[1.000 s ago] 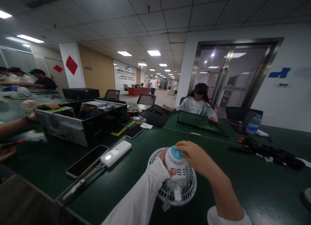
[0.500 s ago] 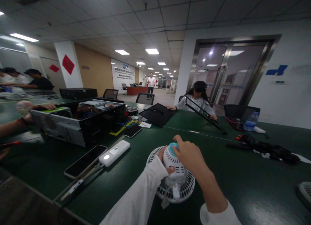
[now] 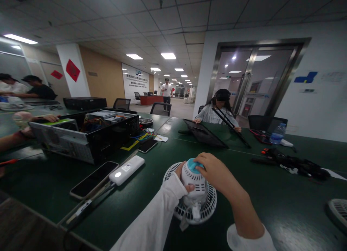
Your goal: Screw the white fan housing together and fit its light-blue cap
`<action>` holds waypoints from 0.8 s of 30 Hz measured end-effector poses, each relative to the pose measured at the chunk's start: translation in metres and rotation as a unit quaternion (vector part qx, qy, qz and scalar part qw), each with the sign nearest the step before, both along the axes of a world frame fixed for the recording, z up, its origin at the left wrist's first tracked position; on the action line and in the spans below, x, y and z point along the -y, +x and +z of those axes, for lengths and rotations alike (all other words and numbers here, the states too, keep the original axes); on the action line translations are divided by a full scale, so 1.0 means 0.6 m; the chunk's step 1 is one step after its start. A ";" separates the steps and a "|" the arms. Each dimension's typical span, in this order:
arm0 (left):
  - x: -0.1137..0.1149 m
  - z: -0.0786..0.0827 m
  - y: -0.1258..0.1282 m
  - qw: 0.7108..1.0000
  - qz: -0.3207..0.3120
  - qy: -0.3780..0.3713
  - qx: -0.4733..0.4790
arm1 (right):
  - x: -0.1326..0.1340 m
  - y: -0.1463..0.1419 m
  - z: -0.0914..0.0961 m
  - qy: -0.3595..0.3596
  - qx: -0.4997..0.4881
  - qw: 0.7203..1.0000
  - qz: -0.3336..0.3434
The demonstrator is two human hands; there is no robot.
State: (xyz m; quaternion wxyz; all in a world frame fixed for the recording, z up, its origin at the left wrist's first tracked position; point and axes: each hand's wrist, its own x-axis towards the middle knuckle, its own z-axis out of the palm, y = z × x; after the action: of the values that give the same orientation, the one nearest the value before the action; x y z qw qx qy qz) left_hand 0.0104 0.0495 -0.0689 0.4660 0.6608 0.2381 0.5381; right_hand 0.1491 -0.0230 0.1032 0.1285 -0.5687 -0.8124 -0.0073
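Observation:
A white fan head lies face down on the dark green table, its round grille (image 3: 212, 204) flat against the top. The white motor housing (image 3: 197, 197) stands upright out of the grille, capped by a light blue knob (image 3: 193, 166). My left hand (image 3: 180, 170) is wrapped around the side of the housing, its thumb on the near face; the long white sleeve covers most of that hand. From the right, my right hand (image 3: 213, 168) grips the blue knob with curled fingers. A white plug (image 3: 196, 211) and bundled cord rest against the housing's near side.
Left of the fan are a white power bank (image 3: 127, 170), a phone (image 3: 94, 179) and an open computer case (image 3: 89, 135). Across the table a person (image 3: 217, 112) handles a black panel (image 3: 206, 133). A water bottle (image 3: 278, 134) and black tangled gear (image 3: 295, 164) lie right.
My right hand's fingers have lowered and curled over the blue knob; my left hand keeps its hold. Across the table, the black panel has shifted right and tilted.

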 end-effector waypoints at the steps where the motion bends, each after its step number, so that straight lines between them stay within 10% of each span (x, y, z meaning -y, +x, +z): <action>1: -0.002 -0.003 0.000 1.000 -0.004 0.007 0.001 | 0.000 -0.003 0.001 0.006 0.015 1.000 -0.022; 17: 0.004 -0.002 -0.001 0.999 -0.033 0.019 0.001 | 0.001 -0.039 -0.005 0.037 0.046 0.982 -0.182; 24: -0.013 -0.004 -0.004 0.990 0.111 0.027 -0.083 | 0.007 -0.035 -0.010 0.061 -0.006 0.998 -0.014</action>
State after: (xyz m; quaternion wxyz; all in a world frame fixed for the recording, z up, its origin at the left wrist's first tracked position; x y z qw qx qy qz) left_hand 0.0080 0.0574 -0.0714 0.3641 0.6845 0.3334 0.5364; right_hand 0.1280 -0.0272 0.0971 0.1677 -0.5712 -0.8016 -0.0550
